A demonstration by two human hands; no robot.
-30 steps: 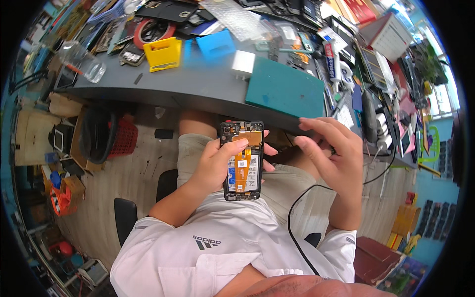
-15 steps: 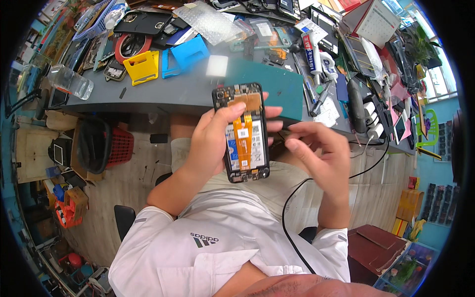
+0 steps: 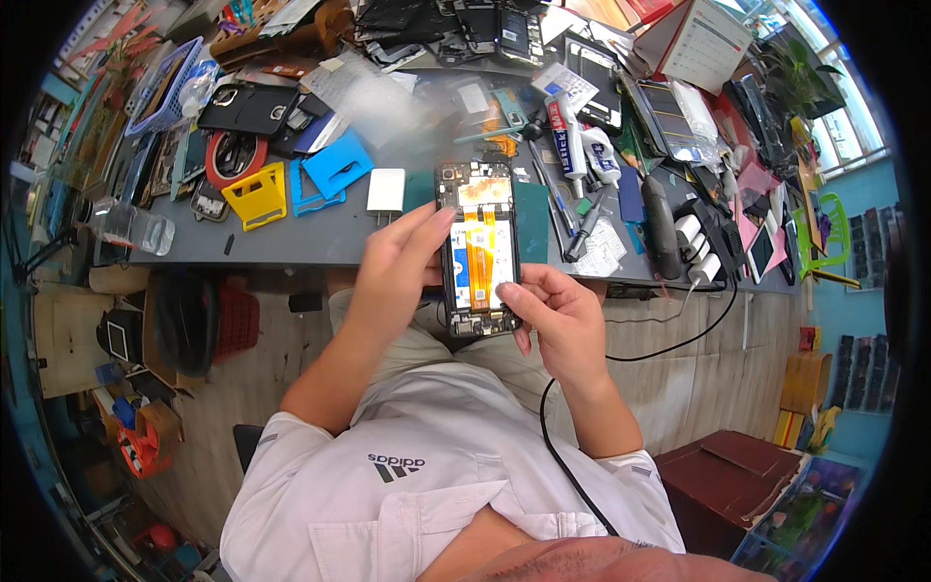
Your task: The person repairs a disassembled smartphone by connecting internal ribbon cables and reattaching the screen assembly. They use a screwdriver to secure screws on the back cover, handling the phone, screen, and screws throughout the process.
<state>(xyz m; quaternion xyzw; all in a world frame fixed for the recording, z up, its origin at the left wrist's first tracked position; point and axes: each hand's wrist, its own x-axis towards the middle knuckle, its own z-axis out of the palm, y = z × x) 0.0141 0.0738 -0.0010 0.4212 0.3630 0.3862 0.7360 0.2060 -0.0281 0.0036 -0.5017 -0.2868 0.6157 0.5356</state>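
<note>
Between my two hands is a smartphone point(image 3: 495, 254) with its back off, held upright over my lap at the table's near edge. Its battery, orange flex cables and circuit boards show. My left hand point(image 3: 402, 254) grips the phone's left edge, fingers at the upper side and partly hidden behind it. At the lower right, my right hand point(image 3: 558, 315) pinches the phone, its thumb lying on the orange cable over the battery and the other fingers behind. Just beyond my left hand, a white charger plug point(image 3: 386, 191) lies on the table.
A teal mat point(image 3: 534, 218) lies under the phone's far end. Yellow point(image 3: 258, 197) and blue phone stands point(image 3: 335, 167) sit to the left. Glue tubes point(image 3: 565, 145), pens and a power strip point(image 3: 696, 247) are on the right. A black cable point(image 3: 669, 351) runs down to my lap.
My right hand has come in from the right and taken hold of the phone's lower right. My left hand has shifted to the left edge, its thumb off the phone's upper middle.
</note>
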